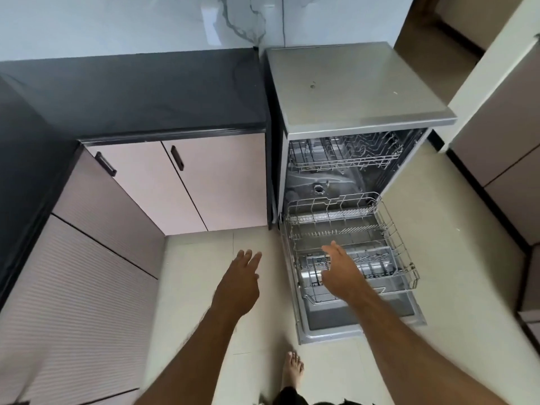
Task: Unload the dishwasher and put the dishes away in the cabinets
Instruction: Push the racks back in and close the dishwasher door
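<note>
At right of centre we see the steel dishwasher (359, 92), door down; its wire lower rack (388, 229) is pulled out, contents hard to make out. Our right hand (340, 271) hovers over it, fingers straight, holding nothing; left hand (239, 283) likewise, centre frame.

Right hand (340, 270) covers part of the lower rack (391, 229) and the cutlery basket (314, 266) under it. Upper rack (344, 156) sits mostly hidden beneath the dishwasher top (356, 89). Both forearms cut off by bottom edge. Left cabinets (73, 273) run off frame.
</note>
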Demonstrator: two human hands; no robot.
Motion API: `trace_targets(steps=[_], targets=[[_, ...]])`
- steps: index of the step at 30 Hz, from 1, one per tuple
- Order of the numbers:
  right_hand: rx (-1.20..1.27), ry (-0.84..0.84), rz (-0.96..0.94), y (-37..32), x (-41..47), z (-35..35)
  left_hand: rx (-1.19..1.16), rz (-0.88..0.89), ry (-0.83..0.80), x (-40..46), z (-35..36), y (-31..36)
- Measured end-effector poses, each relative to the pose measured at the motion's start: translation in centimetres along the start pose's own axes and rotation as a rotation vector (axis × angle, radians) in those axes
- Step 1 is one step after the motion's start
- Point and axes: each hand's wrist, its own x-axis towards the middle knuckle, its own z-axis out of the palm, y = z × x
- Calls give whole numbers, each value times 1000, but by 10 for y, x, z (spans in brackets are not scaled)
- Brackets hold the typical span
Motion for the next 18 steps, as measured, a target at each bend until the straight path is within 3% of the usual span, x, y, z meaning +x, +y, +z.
trace_targets(steps=[5, 11, 18], targets=[[-32, -9, 8, 24, -25, 3, -50, -52, 54, -18, 4, 11], [-15, -43, 29, 53, -35, -8, 37, 58, 17, -34, 26, 39], [-11, -91, 74, 104, 10, -45, -35, 9, 66, 14, 62, 81]])
